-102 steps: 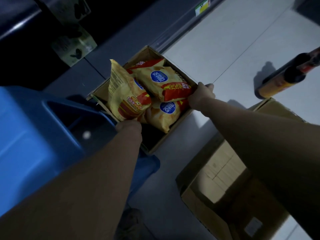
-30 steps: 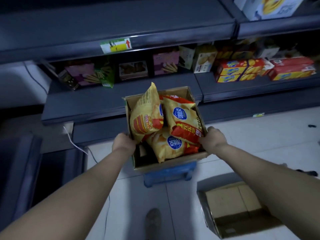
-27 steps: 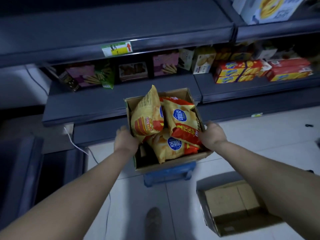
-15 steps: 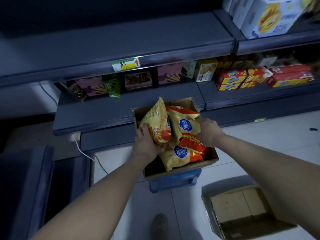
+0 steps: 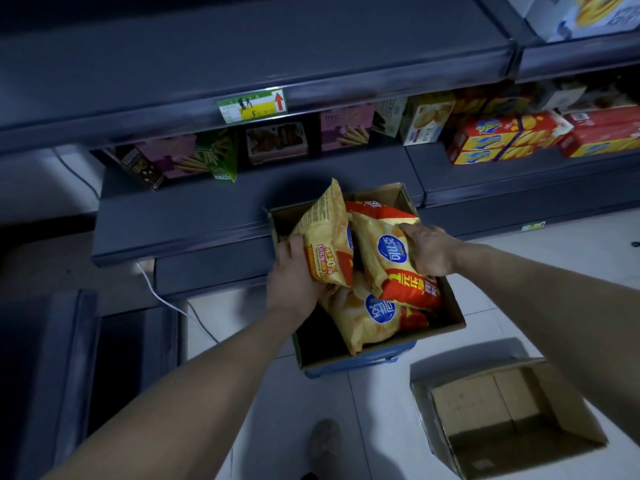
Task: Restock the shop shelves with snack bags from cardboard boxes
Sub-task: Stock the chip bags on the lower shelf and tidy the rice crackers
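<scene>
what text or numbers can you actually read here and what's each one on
"30%" on the upright yellow snack bag gripped by the left hand.
Blue round logo on the bag under the right hand: script, not legible.
Yellow characters on that bag's red band: too blurred.
Shelf-edge price tag: red up arrow only; figures too small.
Red and yellow boxes: blue logo, unreadable.

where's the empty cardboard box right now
In the head view the empty cardboard box sits open on the floor at lower right, under the right forearm, just right of the box of snack bags.
</scene>
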Motion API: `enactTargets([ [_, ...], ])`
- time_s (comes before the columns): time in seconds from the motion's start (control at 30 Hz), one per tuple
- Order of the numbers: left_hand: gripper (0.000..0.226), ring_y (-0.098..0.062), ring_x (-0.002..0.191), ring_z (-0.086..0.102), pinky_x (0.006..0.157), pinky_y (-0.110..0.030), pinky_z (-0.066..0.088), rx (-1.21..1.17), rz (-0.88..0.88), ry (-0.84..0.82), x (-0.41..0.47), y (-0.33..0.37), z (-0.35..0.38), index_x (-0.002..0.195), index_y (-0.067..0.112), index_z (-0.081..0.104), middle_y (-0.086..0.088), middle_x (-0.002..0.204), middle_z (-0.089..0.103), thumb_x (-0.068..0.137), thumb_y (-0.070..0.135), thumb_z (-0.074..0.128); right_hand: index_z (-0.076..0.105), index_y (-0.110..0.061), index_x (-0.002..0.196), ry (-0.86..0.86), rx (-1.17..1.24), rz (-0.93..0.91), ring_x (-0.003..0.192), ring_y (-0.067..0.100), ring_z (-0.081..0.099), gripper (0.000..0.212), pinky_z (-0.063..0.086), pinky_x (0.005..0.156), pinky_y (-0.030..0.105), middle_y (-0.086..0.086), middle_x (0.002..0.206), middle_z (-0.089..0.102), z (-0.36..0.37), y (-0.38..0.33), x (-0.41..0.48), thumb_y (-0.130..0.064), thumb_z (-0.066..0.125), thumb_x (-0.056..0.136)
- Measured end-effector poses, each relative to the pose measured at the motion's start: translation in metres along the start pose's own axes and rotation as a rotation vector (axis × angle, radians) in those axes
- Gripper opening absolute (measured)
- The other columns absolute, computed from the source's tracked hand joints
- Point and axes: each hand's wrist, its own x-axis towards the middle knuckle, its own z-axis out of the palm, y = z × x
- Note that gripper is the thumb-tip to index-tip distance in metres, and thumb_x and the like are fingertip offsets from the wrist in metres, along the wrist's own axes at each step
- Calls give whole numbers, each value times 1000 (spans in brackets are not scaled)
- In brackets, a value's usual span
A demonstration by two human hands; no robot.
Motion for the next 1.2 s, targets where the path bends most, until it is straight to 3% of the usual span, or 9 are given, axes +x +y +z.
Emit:
enactTargets([
  [0.23,70,-18,105,59,86,-31,51,-444,-34,-41,7,-1,-32,127,23,44,2,118,57,65,33,75,8,-27,152,-84,38,50,137,31,32,90,36,111,45,10,149,35,-8,-6,9,-9,64,83],
  [0.37,61,-3,90,60,70,-6,51,-704,-86,-104,8,1,-55,129,14,48,7,103,61,76,-3,73,2,-26,152,-128,-85,48,140,31,20,99,28,112,40,7,155,23,-17,-8,5,-10,68,81],
  [0.53,61,-18,108,58,88,-30,49,-819,-149,-152,7,7,-78,122,24,51,-2,115,61,75,-10,70,6,-24,152,-57,-41,16,142,36,16,84,27,112,41,10,156,21,-21,-18,4,-13,59,88],
  [0.67,53,-19,98,63,87,-34,52,-911,-244,-144,2,17,-101,122,13,56,-5,109,67,76,-9,69,11,-20,152,-51,-14,-66,128,32,44,87,44,96,35,14,146,39,-36,-36,-8,-1,58,81],
  [0.8,34,-17,87,64,80,-37,54,-1010,-275,-194,-6,33,-125,109,11,58,-4,98,67,82,-9,62,22,-19,148,-113,-61,-92,118,27,52,79,49,88,32,12,136,51,-45,-40,-20,0,59,81],
  [0.9,27,-21,91,64,85,-40,52,-1064,-259,-238,-13,39,-138,100,13,60,-5,100,67,85,-9,56,32,-18,144,-148,-72,-110,117,27,53,75,49,95,37,12,130,55,-48,-38,-22,0,63,78],
  [1.03,26,-24,98,65,89,-46,53,-1093,-228,-269,-17,39,-148,104,10,61,-7,101,70,88,-8,52,22,-23,148,-205,-82,-148,125,28,48,84,46,99,36,10,138,49,-45,-36,-19,2,65,80],
  [1.13,23,-17,84,71,77,-38,58,-1106,-215,-270,-19,35,-154,100,12,62,-1,87,75,90,-6,50,6,-24,151,-231,-90,-140,132,28,41,99,40,103,35,8,145,42,-37,-35,-10,-7,72,79],
  [1.2,22,-14,77,73,74,-35,59,-1103,-225,-264,-19,30,-156,98,12,62,1,83,76,91,-4,50,8,-22,151,-215,-88,-121,131,27,43,105,42,104,36,8,144,43,-31,-34,0,-14,78,74],
])
